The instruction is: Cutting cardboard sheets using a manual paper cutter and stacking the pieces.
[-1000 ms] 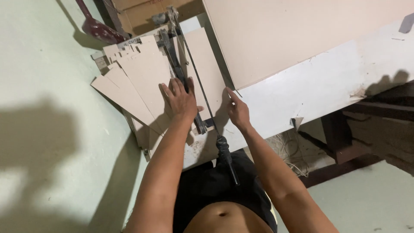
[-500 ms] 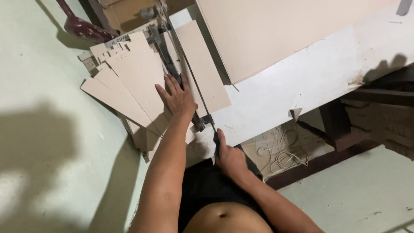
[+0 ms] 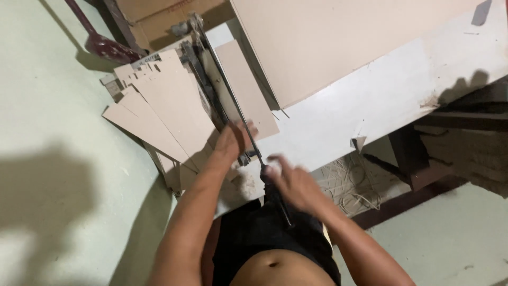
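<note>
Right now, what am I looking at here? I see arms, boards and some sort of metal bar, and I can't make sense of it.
This is one picture from a camera worn on a person's head, looking down at their own bare arms. In front of them is a white worktable with a lever-type board cutter along its edge. The left hand rests on a narrow tan strip beside the blade. The right hand is at the cutter's dark handle; it is blurred, so the grip is unclear. Cut tan pieces fan out on the left, and a large tan sheet lies on the table.
</note>
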